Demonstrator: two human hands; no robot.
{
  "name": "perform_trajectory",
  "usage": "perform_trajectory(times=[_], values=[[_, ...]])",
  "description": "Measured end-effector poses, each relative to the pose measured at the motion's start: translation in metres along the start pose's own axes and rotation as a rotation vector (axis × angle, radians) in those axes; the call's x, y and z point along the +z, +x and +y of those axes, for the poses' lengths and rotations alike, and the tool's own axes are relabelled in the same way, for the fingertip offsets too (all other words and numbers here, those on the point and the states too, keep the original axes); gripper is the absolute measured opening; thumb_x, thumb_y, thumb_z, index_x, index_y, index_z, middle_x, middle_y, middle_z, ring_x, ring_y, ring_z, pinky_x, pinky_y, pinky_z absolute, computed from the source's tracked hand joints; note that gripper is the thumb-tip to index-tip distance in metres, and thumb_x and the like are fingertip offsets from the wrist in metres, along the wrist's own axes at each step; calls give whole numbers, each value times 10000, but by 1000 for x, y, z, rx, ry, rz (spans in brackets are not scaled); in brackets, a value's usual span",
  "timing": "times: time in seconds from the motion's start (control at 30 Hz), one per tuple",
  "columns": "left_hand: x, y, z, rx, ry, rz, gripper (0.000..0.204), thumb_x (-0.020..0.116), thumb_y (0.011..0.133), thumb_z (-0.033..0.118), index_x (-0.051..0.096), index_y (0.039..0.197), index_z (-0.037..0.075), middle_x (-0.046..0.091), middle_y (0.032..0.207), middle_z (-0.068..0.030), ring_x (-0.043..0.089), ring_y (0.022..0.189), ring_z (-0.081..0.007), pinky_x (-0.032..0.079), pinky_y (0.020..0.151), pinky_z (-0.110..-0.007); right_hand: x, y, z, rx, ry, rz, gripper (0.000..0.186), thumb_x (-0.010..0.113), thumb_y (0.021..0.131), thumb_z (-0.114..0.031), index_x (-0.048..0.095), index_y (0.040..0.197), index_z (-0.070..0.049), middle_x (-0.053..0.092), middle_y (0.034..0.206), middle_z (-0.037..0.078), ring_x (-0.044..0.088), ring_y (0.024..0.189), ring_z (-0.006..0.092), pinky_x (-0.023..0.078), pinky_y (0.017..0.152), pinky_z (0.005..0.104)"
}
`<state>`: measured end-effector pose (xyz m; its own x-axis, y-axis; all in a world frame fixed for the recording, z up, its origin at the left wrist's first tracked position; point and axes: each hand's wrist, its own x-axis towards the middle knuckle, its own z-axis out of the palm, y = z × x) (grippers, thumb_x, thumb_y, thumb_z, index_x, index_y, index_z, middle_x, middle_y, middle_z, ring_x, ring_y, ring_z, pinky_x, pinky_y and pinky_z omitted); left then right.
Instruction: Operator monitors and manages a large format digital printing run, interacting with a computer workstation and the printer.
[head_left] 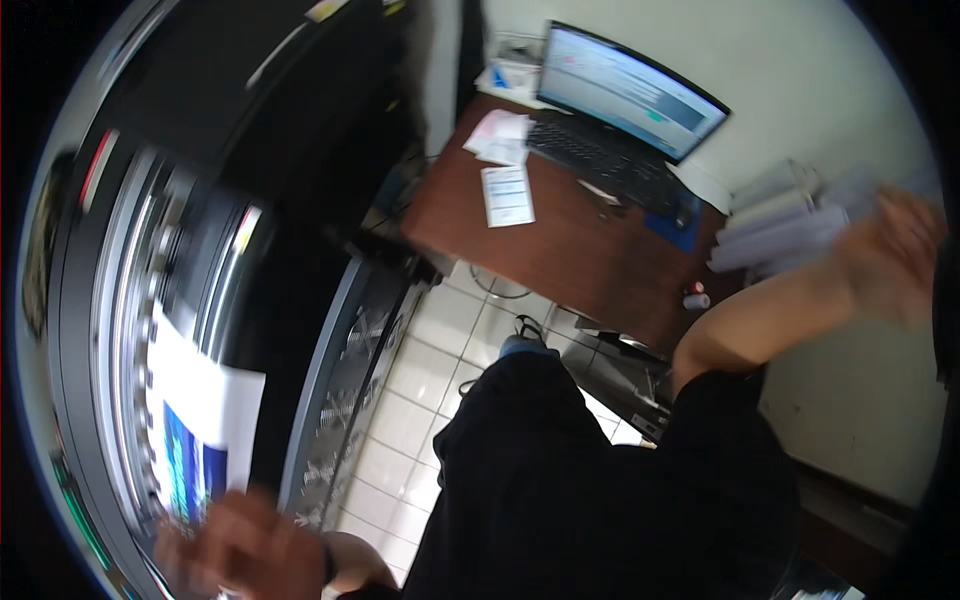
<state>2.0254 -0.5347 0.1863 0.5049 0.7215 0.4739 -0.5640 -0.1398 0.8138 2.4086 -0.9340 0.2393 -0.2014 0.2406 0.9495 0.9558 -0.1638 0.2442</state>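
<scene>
My left hand (228,545), smeared by motion, is low at the left beside a large black printer (300,140); its grip is unclear. In the printer lies a white sheet (238,410) with a blue and green printed band. My right hand (890,255) is raised at the right edge, blurred, in front of the pale wall and just right of a bundle of whitish rolls (775,235). Whether it holds anything cannot be made out.
A brown desk (540,260) ahead bears a monitor (630,85), black keyboard (590,150), mouse (682,215) on a blue pad, loose papers (508,195) and small spools (697,300). My legs and a sandalled foot (530,332) are on the white tiled floor (430,340).
</scene>
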Motion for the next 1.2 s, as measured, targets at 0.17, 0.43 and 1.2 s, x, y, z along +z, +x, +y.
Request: perform_trajectory(times=[0.17, 0.43, 1.2], values=[[83, -8, -293, -617, 316, -135, 320, 544, 955, 310, 562, 1126, 40, 614, 992, -62, 605, 733, -141, 492, 674, -273, -15, -330, 49, 1165, -769, 393, 188, 564, 922, -143, 551, 1007, 24, 594, 856, 101, 577, 686, 209, 497, 645, 339], [142, -120, -557, -921, 1129, -4, 610, 552, 922, 438, 486, 1257, -67, 445, 1312, -247, 419, 1228, -379, 343, 1034, -463, 18, -533, 32, 1658, -1004, -341, 588, 610, 847, -258, 440, 1326, 37, 606, 1133, 179, 533, 1112, 336, 422, 962, 440], [180, -163, -612, -778, 1945, -132, 899, 153, 923, 690, 114, 1510, 11, 59, 1578, -217, 25, 1468, -349, 83, 1161, -526, 4, -595, 201, 1843, -554, -1148, 360, 566, 841, -290, 698, 988, 10, 653, 1037, 266, 625, 1004, 407, 488, 904, 428]])
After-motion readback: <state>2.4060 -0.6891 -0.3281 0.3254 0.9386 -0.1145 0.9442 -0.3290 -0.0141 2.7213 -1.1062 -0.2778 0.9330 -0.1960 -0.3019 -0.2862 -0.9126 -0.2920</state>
